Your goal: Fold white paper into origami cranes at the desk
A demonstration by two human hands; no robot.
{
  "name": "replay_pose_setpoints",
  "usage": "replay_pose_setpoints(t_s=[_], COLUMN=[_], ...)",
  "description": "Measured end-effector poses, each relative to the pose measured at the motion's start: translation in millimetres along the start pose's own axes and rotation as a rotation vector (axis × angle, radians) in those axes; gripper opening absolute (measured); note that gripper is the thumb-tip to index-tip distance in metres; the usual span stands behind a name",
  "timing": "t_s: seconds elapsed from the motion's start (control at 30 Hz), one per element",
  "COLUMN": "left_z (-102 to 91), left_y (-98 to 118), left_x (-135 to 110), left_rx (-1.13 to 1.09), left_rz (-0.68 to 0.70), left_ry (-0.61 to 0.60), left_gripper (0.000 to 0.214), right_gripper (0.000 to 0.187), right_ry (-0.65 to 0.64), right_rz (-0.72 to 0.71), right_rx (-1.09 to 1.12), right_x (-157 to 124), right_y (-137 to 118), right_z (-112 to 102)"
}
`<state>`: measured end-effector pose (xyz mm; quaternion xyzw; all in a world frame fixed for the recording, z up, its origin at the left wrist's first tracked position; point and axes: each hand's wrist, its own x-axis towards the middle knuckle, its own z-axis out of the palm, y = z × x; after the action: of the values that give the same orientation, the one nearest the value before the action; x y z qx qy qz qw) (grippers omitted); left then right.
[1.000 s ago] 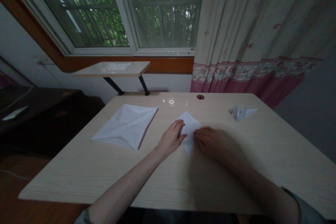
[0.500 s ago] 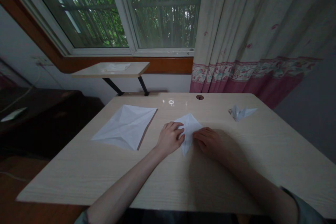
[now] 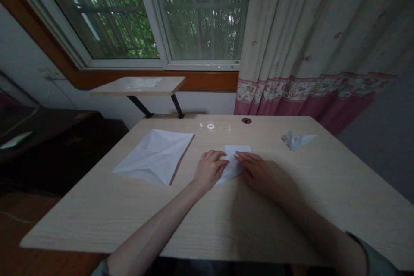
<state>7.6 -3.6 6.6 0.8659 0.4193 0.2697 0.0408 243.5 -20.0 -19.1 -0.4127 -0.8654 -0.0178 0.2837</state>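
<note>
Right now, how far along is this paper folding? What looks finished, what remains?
Done: an origami crane sits far right on the desk. In hand: folded white paper under the left hand and right hand. Left: a creased white sheet lies flat, seemingly unfolded yet.

Creased paper sheet (image 3: 153, 156) lies left on the surface (image 3: 97, 220), small folded paper bird (image 3: 296, 140) at right. Small wall shelf (image 3: 136, 86) under window (image 3: 200, 17), pink-hemmed curtain (image 3: 307, 43) beside it, dark furniture (image 3: 48, 146) left.
</note>
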Motion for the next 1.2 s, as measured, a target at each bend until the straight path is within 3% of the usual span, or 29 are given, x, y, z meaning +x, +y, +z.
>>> replay_pose_setpoints(t_s=[0.17,0.3,0.6,1.2], left_z=[2.4,0.5,2.9,2.5], left_y=[-1,4,6,5], left_x=[0,0,-1,-1], left_rx=[0.012,0.004,-0.010,-0.102], left_rz=[-0.020,-0.016,0.070,0.053], left_ry=[0.020,0.020,-0.068,-0.103], left_gripper=[0.015,0.014,0.037,0.027], right_gripper=[0.052,0.050,0.053,0.041], right_ry=[-0.127,-0.116,-0.165,-0.150], right_rz=[0.009,0.019,-0.011,0.054], right_rx=[-0.038,-0.027,-0.027,-0.183], right_x=[0,-1,-3,-2], right_y=[0,1,4,-7], right_z=[-2,-1,3,-2])
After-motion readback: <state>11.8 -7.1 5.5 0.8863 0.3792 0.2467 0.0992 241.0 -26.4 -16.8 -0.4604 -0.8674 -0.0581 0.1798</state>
